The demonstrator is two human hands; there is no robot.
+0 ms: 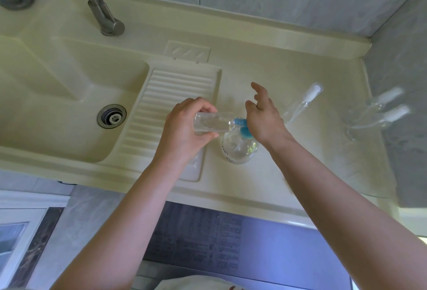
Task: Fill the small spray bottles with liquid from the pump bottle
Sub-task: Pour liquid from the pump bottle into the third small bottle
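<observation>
My left hand grips a small clear spray bottle without its top, held on its side with its open neck against the blue pump spout. The pump bottle is clear and round with a blue pump head; it stands on the cream counter. My right hand rests its heel on the pump head, fingers spread and raised. A white-capped spray top with its tube lies on the counter to the right. Two more spray tops, blurred, lie near the right wall.
A deep sink basin with a drain lies to the left, beside a ribbed washboard slope. A metal faucet rises behind. Tiled walls close the back and right sides. The counter's front edge runs below my forearms.
</observation>
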